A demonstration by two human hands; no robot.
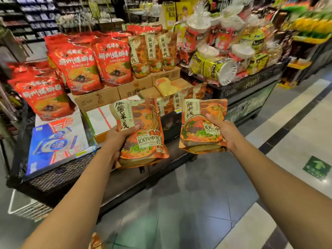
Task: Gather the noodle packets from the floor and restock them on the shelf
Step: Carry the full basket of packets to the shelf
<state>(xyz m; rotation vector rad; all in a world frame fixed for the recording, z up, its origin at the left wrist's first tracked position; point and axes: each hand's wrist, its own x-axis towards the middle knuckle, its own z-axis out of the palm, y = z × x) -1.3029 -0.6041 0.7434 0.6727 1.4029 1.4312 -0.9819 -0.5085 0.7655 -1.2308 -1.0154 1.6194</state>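
My left hand point(117, 136) grips an orange noodle packet point(145, 141) by its left edge, held upright in front of the display shelf point(75, 169). My right hand point(222, 131) grips a second orange noodle packet point(197, 126) by its right edge, at about the same height. Matching orange packets point(152, 51) stand in a row on cardboard boxes at the back of the shelf, and more of them point(177, 103) stand lower, just behind the held ones. Part of another orange packet point(96, 241) shows on the floor at the bottom edge, between my arms.
Large red noodle bags point(77, 67) fill the shelf's left side. A blue and white box point(53, 142) lies on the black mesh deck. Cup noodles in plastic wrap point(224, 56) pile on a black crate stand at right. Grey tiled aisle floor point(206, 194) lies below.
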